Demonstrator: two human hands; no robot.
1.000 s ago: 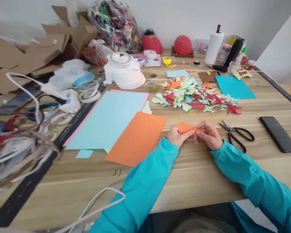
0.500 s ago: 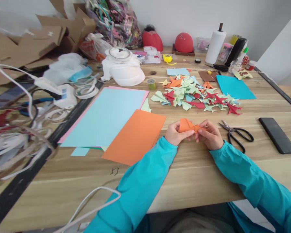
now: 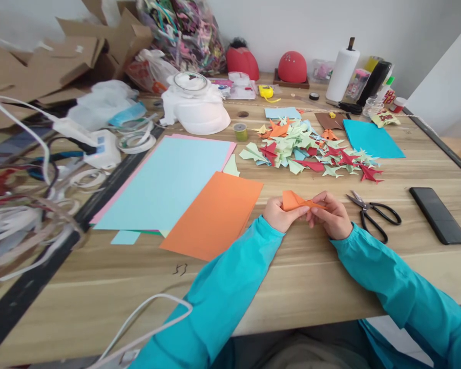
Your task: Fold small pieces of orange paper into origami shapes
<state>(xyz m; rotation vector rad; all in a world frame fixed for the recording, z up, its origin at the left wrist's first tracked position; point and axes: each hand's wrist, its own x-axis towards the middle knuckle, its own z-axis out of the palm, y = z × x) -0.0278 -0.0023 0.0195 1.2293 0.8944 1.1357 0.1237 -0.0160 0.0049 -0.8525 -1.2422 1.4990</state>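
Note:
A small folded orange paper piece (image 3: 295,201) is pinched between both my hands just above the wooden table (image 3: 315,271). My left hand (image 3: 279,215) grips its left end with closed fingers. My right hand (image 3: 332,215) pinches its right, pointed end. Both arms wear teal sleeves. A sheet of orange paper (image 3: 215,215) lies flat just left of my hands, overlapping a light blue sheet (image 3: 169,179). Black scissors (image 3: 374,215) lie to the right of my right hand.
A heap of folded paper shapes (image 3: 311,151) in green, red and orange lies beyond my hands. A black phone (image 3: 438,214) rests at the right, a teal sheet (image 3: 371,137) behind it. Tape rolls, cables and cardboard crowd the left; a paper towel roll (image 3: 340,74) stands at the back.
My hands have kept hold of the orange piece and shifted its folds slightly; it was lifted a little half a second ago and now sits flatter. The view has drifted slightly.

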